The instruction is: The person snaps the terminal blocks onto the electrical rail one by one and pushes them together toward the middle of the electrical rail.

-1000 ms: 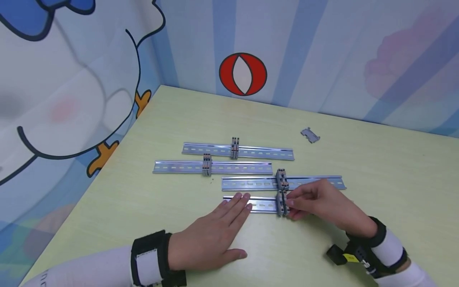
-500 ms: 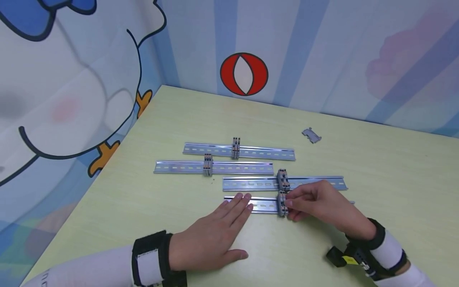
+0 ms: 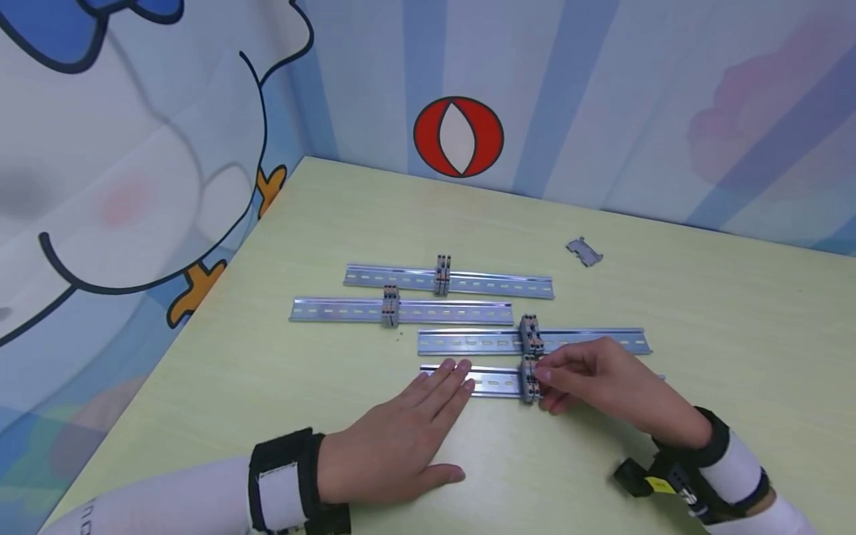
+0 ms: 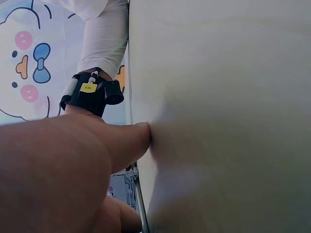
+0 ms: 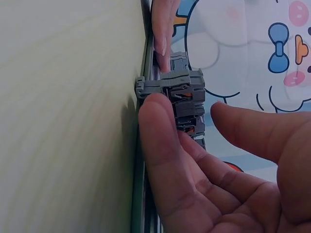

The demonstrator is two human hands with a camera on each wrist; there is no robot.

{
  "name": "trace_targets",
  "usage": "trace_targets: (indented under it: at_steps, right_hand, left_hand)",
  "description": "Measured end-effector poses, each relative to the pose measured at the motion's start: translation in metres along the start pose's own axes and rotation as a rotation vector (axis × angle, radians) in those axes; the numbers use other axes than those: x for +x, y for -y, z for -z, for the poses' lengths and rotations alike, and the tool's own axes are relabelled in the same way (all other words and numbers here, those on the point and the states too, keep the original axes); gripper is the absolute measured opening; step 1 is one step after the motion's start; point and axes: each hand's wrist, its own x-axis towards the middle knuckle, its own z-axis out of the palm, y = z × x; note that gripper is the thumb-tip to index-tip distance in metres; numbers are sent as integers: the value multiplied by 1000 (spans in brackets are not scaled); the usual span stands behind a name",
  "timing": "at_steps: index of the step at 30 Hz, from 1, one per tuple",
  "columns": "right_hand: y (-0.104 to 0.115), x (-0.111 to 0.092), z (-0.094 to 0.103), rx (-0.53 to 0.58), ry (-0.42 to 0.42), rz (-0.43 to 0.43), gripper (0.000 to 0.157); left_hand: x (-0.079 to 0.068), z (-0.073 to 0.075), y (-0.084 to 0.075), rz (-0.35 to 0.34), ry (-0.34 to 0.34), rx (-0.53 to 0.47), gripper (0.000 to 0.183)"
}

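My left hand lies flat, its fingertips over the left part of the nearest DIN rail. Upright on that rail sit grey terminal blocks with orange parts, packed side by side. My right hand is at their right side and hides much of the rail's right part. In the right wrist view, fingers press against the side of the terminal blocks, while the thumb stands apart from them. The left wrist view shows the left thumb at the tabletop.
Behind lie three more DIN rails: one close behind with terminal blocks, one further left with its own blocks, and the farthest. A loose grey plastic plate lies toward the back right. Printed walls border the table.
The dark gap between the terminal blocks on the nearest rail has closed as my right hand pushed the right-hand part slightly left. My left hand has stayed in place.
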Motion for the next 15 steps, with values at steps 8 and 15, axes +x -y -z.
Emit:
trace_targets:
  at_steps: [8,15]
  right_hand:
    - [4,-5,4,-30,7,4,25]
    - [5,-5,10,-159,-50,3,22]
  left_hand:
    - [1,0,0,1,9,-12,86]
    - [0,-1,0,0,4,-1,86]
